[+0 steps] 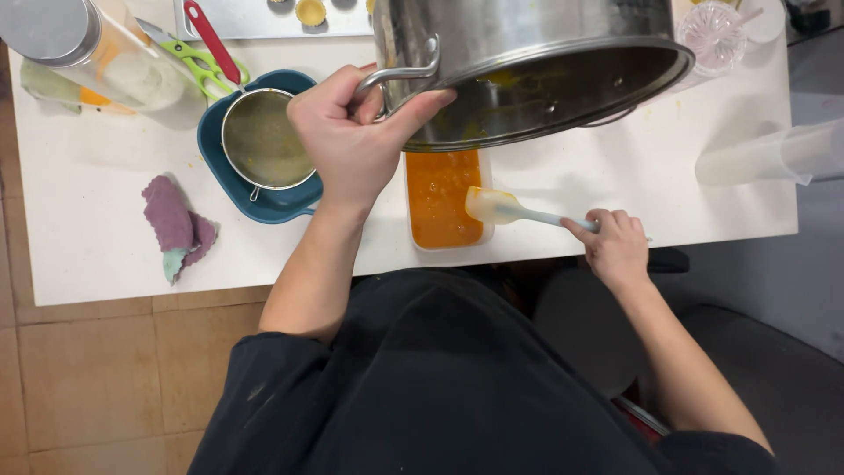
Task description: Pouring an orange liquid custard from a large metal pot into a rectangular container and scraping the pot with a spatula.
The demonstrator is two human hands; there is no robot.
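Observation:
My left hand (352, 141) grips the side handle of a large steel pot (527, 62), which is tilted with its mouth down over a white rectangular container (444, 200) filled with orange puree. My right hand (615, 242) holds the handle of a pale silicone spatula (499, 208). The spatula's blade rests at the right rim of the container. Orange residue clings to the inside of the pot.
On the white table (97, 193), a metal sieve with a red handle (264, 139) sits in a blue dish. A purple cloth (176, 224) lies at the left. A jar (88, 48), green scissors (198, 62), a clear cup (714, 35) and a tray (264, 18) stand at the back.

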